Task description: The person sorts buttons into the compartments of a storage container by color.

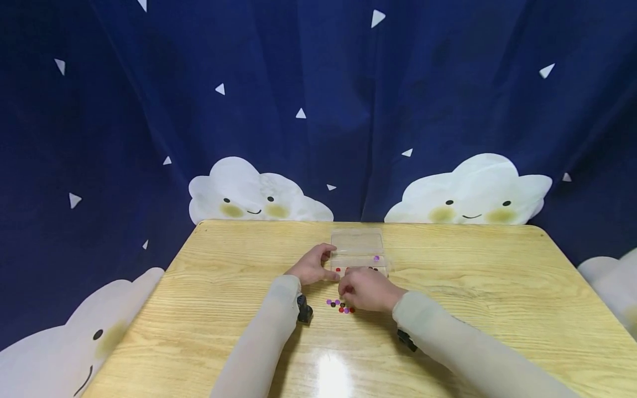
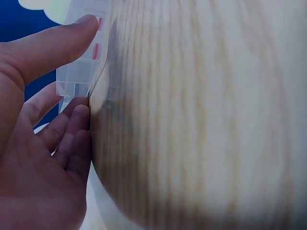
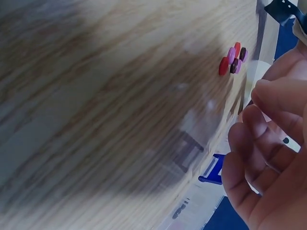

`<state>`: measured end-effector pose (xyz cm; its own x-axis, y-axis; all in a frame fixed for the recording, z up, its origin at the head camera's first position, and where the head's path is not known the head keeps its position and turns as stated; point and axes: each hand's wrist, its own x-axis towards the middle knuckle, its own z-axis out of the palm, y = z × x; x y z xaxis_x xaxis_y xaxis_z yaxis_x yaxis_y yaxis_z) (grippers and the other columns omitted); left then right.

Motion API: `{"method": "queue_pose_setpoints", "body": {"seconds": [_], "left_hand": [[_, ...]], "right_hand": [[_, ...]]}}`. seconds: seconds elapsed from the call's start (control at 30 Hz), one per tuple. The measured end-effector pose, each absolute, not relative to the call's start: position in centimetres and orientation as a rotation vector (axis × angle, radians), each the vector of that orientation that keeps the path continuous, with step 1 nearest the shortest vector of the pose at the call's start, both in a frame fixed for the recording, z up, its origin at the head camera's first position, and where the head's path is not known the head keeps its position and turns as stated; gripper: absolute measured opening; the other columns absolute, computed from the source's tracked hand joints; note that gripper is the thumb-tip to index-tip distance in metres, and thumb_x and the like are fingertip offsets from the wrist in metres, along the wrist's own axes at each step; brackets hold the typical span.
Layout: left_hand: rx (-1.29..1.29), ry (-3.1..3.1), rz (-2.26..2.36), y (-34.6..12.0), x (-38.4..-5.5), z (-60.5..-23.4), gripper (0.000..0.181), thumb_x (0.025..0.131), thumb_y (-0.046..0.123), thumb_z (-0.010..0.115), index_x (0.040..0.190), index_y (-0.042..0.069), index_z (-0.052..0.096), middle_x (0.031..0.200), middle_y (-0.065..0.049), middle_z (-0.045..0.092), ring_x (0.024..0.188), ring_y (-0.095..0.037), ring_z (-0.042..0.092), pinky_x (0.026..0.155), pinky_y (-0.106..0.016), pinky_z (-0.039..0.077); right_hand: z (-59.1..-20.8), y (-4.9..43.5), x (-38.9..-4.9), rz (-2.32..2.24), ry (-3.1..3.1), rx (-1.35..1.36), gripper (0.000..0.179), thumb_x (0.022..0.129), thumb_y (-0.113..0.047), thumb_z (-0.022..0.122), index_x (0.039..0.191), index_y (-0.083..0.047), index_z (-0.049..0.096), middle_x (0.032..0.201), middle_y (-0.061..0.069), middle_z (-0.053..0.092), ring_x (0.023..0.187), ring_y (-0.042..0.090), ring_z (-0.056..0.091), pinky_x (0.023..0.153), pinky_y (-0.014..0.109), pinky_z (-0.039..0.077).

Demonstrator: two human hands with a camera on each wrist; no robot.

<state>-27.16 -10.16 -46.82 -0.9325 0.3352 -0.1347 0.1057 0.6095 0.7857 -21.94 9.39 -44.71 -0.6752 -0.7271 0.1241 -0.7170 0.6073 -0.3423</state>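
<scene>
A clear plastic box (image 1: 357, 262) lies with its lid (image 1: 357, 241) laid back, and several small red, purple and black discs show in it. My left hand (image 1: 311, 266) holds its left end; in the left wrist view the thumb (image 2: 64, 45) crosses the front wall, the other fingers curled by the end. My right hand (image 1: 369, 288) is just in front of the box, fingers curled, thumb and index tips close together. Whether a disc sits between them is hidden. By these fingertips several loose discs (image 1: 340, 305) lie on the table, also seen as red, purple and black discs (image 3: 231, 56).
The wooden table (image 1: 239, 260) reaches back to a dark blue curtain (image 1: 338, 110) with white clouds. A blue clasp (image 3: 212, 169) sits on the box's front. Dark wrist cameras (image 1: 304, 310) are strapped on both wrists.
</scene>
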Motion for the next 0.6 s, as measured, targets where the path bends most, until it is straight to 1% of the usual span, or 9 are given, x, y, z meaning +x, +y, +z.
{"method": "queue_pose_setpoints", "body": {"seconds": [0.17, 0.33, 0.4, 0.6], "left_hand": [[0.343, 2.556, 1.241, -10.1, -27.0, -46.7, 0.076, 0.079, 0.014, 0.084, 0.144, 0.012, 0.047, 0.139, -0.013, 0.052, 0.13, -0.029, 0.048, 0.113, -0.044, 0.04], [0.358, 2.56, 1.246, -10.1, -27.1, -46.7, 0.076, 0.078, 0.015, 0.085, 0.144, 0.011, 0.047, 0.138, -0.013, 0.053, 0.129, -0.029, 0.049, 0.113, -0.044, 0.04], [0.37, 2.567, 1.246, -10.1, -27.1, -46.9, 0.076, 0.078, 0.015, 0.085, 0.143, 0.01, 0.047, 0.136, -0.013, 0.053, 0.128, -0.029, 0.049, 0.112, -0.044, 0.041], [0.371, 2.579, 1.246, -10.2, -27.1, -47.1, 0.076, 0.078, 0.015, 0.085, 0.144, 0.011, 0.048, 0.136, -0.011, 0.054, 0.126, -0.027, 0.05, 0.11, -0.043, 0.042]], "right_hand": [[-44.7, 9.8, -21.6, -0.536, 2.791, -1.253, 0.006, 0.084, -0.012, 0.071, 0.082, -0.016, 0.074, 0.082, -0.007, 0.067, 0.075, 0.005, 0.057, 0.072, 0.026, 0.052], [-44.8, 10.3, -21.2, -0.498, 2.794, -1.271, 0.007, 0.08, -0.014, 0.075, 0.076, -0.019, 0.073, 0.076, -0.009, 0.061, 0.071, 0.004, 0.051, 0.066, 0.022, 0.046], [-44.8, 10.4, -21.1, -0.488, 2.788, -1.262, 0.005, 0.079, -0.015, 0.076, 0.077, -0.018, 0.074, 0.076, -0.009, 0.06, 0.071, 0.004, 0.049, 0.065, 0.021, 0.044], [-45.1, 10.2, -20.7, -0.479, 2.787, -1.228, 0.005, 0.078, -0.016, 0.077, 0.083, -0.016, 0.076, 0.082, -0.006, 0.064, 0.074, 0.006, 0.053, 0.067, 0.023, 0.047]]}}
